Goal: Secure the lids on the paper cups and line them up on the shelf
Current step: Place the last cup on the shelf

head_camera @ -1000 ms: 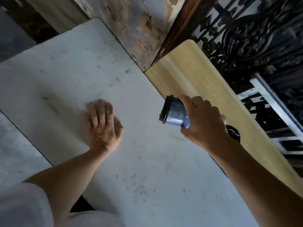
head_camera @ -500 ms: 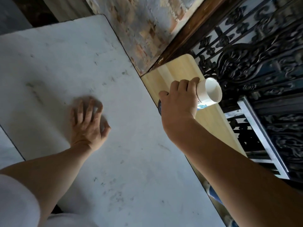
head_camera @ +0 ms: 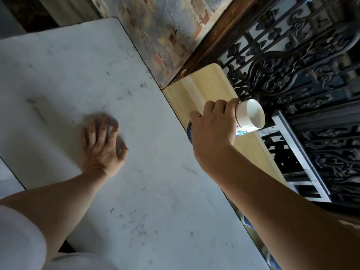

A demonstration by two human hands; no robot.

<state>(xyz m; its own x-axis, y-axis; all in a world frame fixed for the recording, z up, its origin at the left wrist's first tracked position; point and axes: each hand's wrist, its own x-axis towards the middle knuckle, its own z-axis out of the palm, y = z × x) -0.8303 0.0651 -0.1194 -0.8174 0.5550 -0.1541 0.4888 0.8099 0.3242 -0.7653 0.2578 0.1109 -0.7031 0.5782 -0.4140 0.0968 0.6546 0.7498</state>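
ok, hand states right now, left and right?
left hand: open, fingers spread on the table, nothing visibly held.
right hand: closed around the cup, which is tipped sideways over the shelf.

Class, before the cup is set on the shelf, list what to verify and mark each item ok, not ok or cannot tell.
1. Right hand grips the cup: ok.
2. Lid pressed fully home: cannot tell, mostly hidden.
3. Cup upright: not ok, it lies sideways, base toward the railing.
4. Bare shelf space below the cup: ok.
5. Left hand clear, resting on the table: ok.
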